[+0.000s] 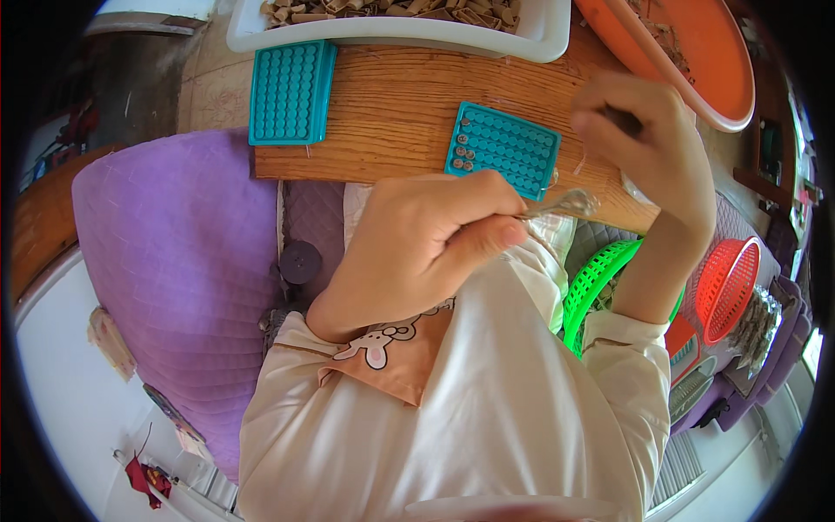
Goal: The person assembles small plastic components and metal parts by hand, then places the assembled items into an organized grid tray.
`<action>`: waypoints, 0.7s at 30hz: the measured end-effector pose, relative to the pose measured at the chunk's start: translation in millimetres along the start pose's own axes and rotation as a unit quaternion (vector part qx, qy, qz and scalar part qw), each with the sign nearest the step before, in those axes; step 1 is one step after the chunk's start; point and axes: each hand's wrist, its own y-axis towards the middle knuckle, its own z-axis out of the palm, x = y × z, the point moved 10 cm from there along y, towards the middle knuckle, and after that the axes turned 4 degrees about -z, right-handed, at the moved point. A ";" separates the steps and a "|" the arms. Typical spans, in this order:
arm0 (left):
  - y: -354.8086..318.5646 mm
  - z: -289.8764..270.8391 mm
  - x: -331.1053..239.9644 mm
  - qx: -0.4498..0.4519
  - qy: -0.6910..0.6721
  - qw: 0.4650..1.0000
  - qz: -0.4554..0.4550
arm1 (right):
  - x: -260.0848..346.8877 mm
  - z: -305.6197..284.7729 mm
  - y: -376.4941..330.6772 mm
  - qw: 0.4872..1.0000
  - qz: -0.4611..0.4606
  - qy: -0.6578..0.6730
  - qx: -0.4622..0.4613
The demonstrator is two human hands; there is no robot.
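My left hand is closed in front of my chest, thumb pressed against the forefinger. Out of this pinch runs a thin, greyish twisted cord, which ends in a bunched loop. My right hand is raised over the table's right side with its fingers curled in. A thin pale strand hangs below those fingers; whether they grip it is hard to see. Just beyond the left hand lies a teal tray of round pits, and several small metallic round pieces sit at its left end.
Another teal pitted tray lies at the wooden table's left corner. Behind is a white tub of brown curled pieces. An orange basin stands back right. Green and red baskets are at my right, a purple cushioned seat left.
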 end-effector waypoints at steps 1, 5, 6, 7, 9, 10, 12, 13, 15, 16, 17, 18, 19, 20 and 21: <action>0.3 0.8 1.1 -0.006 0.002 1.000 -0.001 | 1.7 -2.4 7.1 0.999 -0.011 0.007 -0.042; 8.5 13.1 -1.9 0.032 0.088 0.995 0.021 | 45.9 -1.5 30.0 0.992 -0.066 -0.104 0.002; 9.5 16.4 0.8 0.044 0.102 0.994 0.013 | 58.8 0.9 32.1 0.990 -0.104 -0.089 0.014; 9.9 16.8 1.7 0.042 0.102 0.994 0.012 | 70.8 2.3 32.2 0.987 -0.142 -0.075 0.026; 10.9 14.9 7.1 0.025 0.141 0.990 -0.007 | 88.7 0.4 30.6 0.979 -0.182 -0.081 0.043; 11.3 14.4 8.1 0.024 0.141 0.990 -0.007 | 98.8 3.0 27.0 0.970 -0.220 -0.088 0.060; 13.6 8.4 12.0 0.004 0.107 0.994 -0.019 | 105.1 0.4 17.3 0.963 -0.264 -0.005 0.052; 15.1 7.9 12.6 0.005 0.106 0.994 -0.019 | 110.1 -3.5 9.3 0.949 -0.304 0.079 0.042; 16.4 6.7 30.6 0.007 -0.047 0.994 -0.103 | 112.8 -11.0 -6.5 0.931 -0.356 0.085 -0.009; 16.6 4.5 33.9 0.006 -0.048 0.994 -0.102 | 114.5 -11.1 -16.9 0.919 -0.383 0.097 0.018; 16.1 7.1 38.5 0.034 -0.127 0.986 -0.104 | 116.5 -10.8 -27.9 0.905 -0.409 0.109 0.045; 15.3 11.6 39.3 0.062 -0.205 0.971 -0.105 | 115.3 -13.1 -37.1 0.905 -0.409 0.109 0.044; 14.8 11.3 39.4 0.061 -0.205 0.971 -0.104 | 106.5 -7.2 -39.2 0.928 -0.354 0.098 0.068; 14.6 9.5 37.1 0.054 -0.249 0.962 -0.094 | 96.8 -0.4 -40.5 0.947 -0.297 0.086 0.091; 14.6 7.7 34.7 0.047 -0.292 0.952 -0.084 | 96.7 0.3 -45.8 0.947 -0.297 0.086 0.091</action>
